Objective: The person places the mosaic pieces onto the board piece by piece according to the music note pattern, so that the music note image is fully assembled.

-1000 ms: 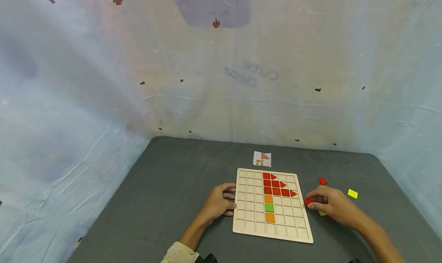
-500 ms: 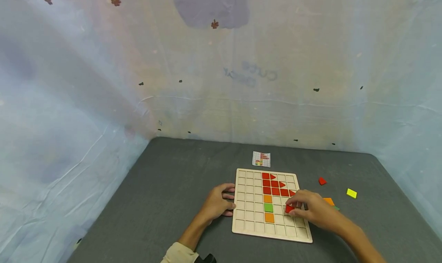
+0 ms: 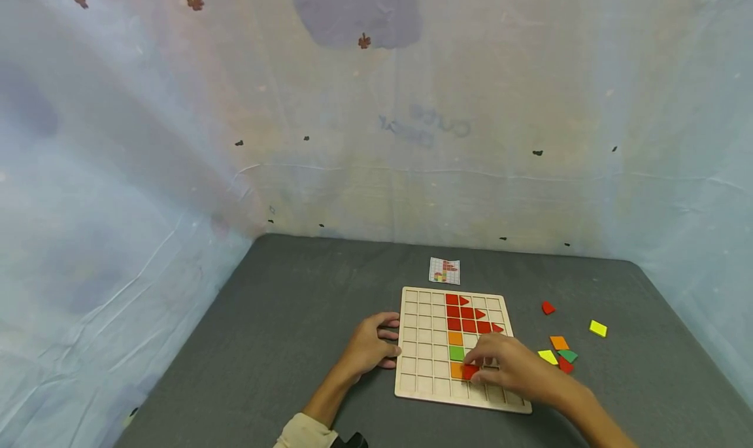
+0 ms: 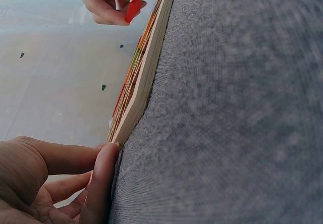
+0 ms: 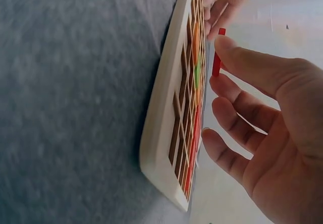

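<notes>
A pale wooden grid board (image 3: pixel 422 350) lies flat on the dark table. My right hand (image 3: pixel 510 364) is over its lower part, pinching a flat red tile (image 3: pixel 469 371) between thumb and fingers, right beside an orange tile (image 3: pixel 455 370). In the right wrist view this red tile (image 5: pixel 216 63) stands edge-on above the grid. My left hand (image 3: pixel 369 346) rests at the board's left edge, thumb and fingertips touching the side. Red squares and triangles (image 3: pixel 467 312) fill three upper rows, with an orange and a green tile (image 3: pixel 456 353) below them.
Right of the board lie loose tiles: a red one (image 3: pixel 548 308), a yellow one (image 3: pixel 598 328), and a small cluster with an orange tile (image 3: pixel 559 343) and a green tile (image 3: pixel 567 356). A printed pattern card (image 3: pixel 444 271) lies behind the board. A draped sheet (image 3: pixel 376 199) rises beyond the table.
My right hand has carried the red tile leftward from the loose pieces, across the board, to beside the lower orange tile. My left hand has stayed at the board's left edge.
</notes>
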Demonstrator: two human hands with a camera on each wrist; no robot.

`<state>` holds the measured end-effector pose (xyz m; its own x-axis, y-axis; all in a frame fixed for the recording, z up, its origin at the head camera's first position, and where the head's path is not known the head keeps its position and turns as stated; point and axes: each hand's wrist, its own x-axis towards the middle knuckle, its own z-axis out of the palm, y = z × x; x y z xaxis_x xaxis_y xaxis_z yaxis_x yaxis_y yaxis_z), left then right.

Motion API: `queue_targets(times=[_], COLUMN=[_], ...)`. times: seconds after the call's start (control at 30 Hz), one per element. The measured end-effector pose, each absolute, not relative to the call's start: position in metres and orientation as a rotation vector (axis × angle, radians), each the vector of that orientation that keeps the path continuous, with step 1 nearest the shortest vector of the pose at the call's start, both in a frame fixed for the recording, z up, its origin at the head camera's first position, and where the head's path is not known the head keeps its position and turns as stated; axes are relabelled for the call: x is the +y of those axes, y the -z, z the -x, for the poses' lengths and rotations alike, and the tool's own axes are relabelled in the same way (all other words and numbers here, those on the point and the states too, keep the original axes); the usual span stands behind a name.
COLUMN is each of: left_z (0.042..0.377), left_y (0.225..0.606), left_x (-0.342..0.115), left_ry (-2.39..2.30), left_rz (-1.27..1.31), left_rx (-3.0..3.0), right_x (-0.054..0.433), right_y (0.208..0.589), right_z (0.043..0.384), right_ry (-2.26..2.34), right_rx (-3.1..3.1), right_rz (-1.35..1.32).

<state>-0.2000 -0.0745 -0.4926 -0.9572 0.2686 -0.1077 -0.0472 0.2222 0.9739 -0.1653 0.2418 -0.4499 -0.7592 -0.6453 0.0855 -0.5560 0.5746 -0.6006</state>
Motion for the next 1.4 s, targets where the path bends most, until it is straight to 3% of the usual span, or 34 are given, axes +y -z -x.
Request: queue_targets(times=[1.4], left_z=[0.200], left_y=[0.493], left_x=[-0.075], left_ry=[-1.805], left_rz=[-0.207], left_rx=[2.242], right_x=[0.220], right_y=[0.453], right_z=[0.158], right_ry=[0.901], right_rx=[2.609], right_rz=[0.909])
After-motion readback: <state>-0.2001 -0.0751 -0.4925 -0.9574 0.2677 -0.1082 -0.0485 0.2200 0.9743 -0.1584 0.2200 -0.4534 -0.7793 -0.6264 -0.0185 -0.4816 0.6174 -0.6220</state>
